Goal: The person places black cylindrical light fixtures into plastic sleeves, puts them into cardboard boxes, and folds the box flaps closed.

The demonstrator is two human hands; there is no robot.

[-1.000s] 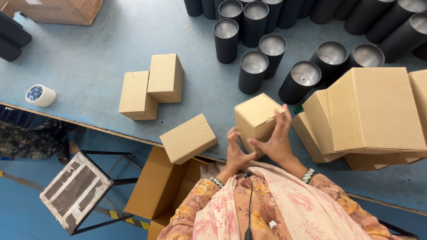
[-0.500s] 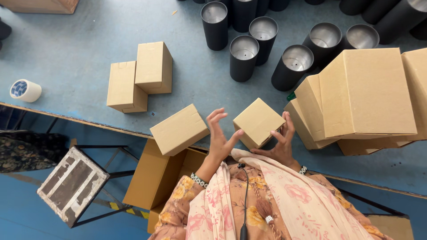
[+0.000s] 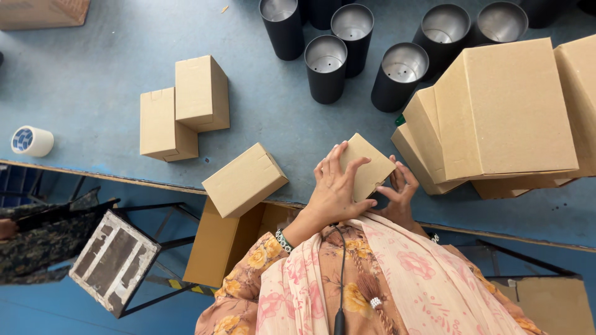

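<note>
Fingers (image 3: 338, 162) of the left hand (image 3: 334, 189) are spread wide and pressed flat on top of a small plain brown cardboard box (image 3: 367, 166), thumb hooked under its near edge. Right hand (image 3: 398, 192) has its fingers curled, gripping the box's right near corner from below. So both hands are clamped on that box, which sits tilted at the near edge of the blue worktable (image 3: 93, 68), right in front of the person.

Just left of it, another closed small brown carton (image 3: 244, 180) hangs partly over the table edge. Further left, two more upright brown cartons (image 3: 183, 108) stand touching. Right side has a stack of bigger flat cardboard boxes (image 3: 503, 111), and on the far side stand open black metal cylinders (image 3: 347, 49). White tape roll (image 3: 31, 141) way off left.
</note>
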